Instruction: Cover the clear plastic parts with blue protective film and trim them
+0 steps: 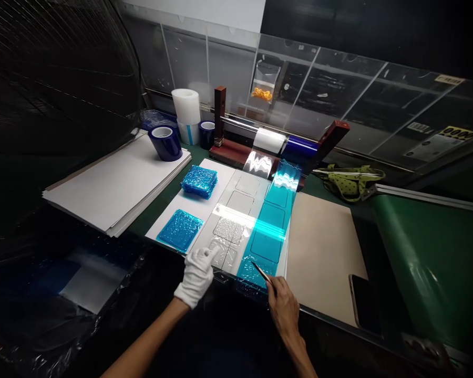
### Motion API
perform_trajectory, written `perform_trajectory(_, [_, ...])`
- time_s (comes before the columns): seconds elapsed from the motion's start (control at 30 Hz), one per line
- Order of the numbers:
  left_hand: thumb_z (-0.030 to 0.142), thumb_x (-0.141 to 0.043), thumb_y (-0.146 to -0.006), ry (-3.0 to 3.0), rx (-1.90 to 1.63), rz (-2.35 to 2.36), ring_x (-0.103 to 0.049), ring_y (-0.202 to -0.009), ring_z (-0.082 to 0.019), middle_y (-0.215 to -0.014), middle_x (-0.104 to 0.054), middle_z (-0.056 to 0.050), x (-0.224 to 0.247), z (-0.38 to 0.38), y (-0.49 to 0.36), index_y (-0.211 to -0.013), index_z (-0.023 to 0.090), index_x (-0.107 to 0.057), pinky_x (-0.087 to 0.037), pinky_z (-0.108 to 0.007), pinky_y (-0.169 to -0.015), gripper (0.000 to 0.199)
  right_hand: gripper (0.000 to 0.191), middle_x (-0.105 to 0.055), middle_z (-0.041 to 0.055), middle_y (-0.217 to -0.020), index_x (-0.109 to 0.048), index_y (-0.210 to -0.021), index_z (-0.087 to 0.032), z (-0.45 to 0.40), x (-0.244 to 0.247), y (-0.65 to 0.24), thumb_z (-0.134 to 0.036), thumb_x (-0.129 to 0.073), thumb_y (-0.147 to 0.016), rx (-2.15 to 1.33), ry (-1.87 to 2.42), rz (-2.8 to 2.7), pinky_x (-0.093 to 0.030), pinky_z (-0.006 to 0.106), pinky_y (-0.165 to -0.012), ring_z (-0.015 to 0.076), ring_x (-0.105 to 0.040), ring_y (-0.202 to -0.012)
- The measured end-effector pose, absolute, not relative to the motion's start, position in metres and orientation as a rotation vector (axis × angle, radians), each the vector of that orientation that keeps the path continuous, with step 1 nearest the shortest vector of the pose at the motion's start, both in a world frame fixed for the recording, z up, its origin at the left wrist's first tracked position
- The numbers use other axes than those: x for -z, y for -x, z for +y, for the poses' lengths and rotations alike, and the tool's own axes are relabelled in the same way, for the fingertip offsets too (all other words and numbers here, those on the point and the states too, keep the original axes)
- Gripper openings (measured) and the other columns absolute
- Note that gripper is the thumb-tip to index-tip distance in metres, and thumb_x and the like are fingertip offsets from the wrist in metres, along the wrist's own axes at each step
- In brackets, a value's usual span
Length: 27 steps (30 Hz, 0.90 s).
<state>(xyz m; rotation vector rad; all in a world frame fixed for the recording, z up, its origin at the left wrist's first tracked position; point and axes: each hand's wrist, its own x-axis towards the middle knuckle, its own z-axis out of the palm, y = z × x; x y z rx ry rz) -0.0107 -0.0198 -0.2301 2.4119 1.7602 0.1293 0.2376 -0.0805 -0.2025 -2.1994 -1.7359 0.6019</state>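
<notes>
In the head view, my left hand (pixel 199 273) wears a white glove and rests at the near edge of the clear film strip (pixel 233 202). Its thumb points out over the film while the other fingers are bent loosely. My bare right hand (pixel 284 304) grips a slim, pointed tweezers-like tool (pixel 261 271), its tip over the near end of the blue film strip (pixel 268 226). Black rounded outlines show through both strips. Left of them lie a blue film-covered square piece (pixel 180 230) and a stack of similar blue pieces (pixel 199 181).
A wooden roll stand (pixel 236 157) holds both film rolls at the back. White sheets (pixel 110 181) are piled left, under a blue tape roll (pixel 164 143). To the right are a beige board (pixel 325 252), a phone (pixel 364 302), a green sheet (pixel 429 262) and a yellow-green dotted pouch (pixel 349 181).
</notes>
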Motion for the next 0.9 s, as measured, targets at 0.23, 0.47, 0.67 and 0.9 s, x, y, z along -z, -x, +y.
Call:
perform_trajectory(0.23, [0.031,-0.053,-0.089,-2.403,0.075,1.890,-0.058,-0.087,-0.018,-0.100,-0.059,-0.004,0.228,0.018,0.050,-0.117,0.018,-0.052,-0.051,-0.038,-0.075,0.032,0.027,-0.066,0.0012,-0.090,-0.063,-0.089,-0.023,0.010,0.201,-0.164,-0.028,-0.037,-0.095,-0.384,2.101,-2.189,-0.024,0.025,-0.053,0.0131,-0.060,-0.076])
perform_trajectory(0.47, [0.034,-0.051,-0.089,-2.430,0.180,1.785,-0.058,-0.085,-0.018,-0.099,-0.059,-0.005,0.235,0.020,0.053,-0.122,0.019,-0.048,-0.050,-0.037,-0.073,0.037,0.030,-0.063,0.0025,-0.091,-0.061,-0.090,-0.022,0.058,0.205,-0.120,-0.026,-0.032,-0.096,-0.383,2.013,-2.449,-0.025,0.023,-0.055,0.0136,-0.058,-0.078])
perform_trajectory(0.67, [0.032,-0.055,-0.086,-2.404,0.184,1.774,-0.055,-0.090,-0.021,-0.104,-0.056,-0.006,0.244,0.020,0.055,-0.127,0.022,-0.044,-0.047,-0.040,-0.077,0.044,0.032,-0.063,0.0033,-0.090,-0.060,-0.088,-0.021,0.068,0.203,-0.118,-0.026,-0.030,-0.097,-0.376,1.996,-2.565,-0.026,0.023,-0.055,0.0127,-0.057,-0.073])
perform_trajectory(0.9, [0.038,-0.083,-0.044,-2.366,0.055,1.815,-0.048,-0.105,-0.034,-0.121,-0.051,-0.015,0.252,-0.011,0.054,-0.139,0.021,-0.034,-0.036,-0.048,-0.088,0.109,0.028,-0.063,0.0019,-0.087,-0.062,-0.084,-0.021,0.056,0.201,-0.155,-0.024,-0.036,-0.094,-0.357,2.055,-2.548,-0.020,0.026,-0.051,0.0127,-0.057,-0.070])
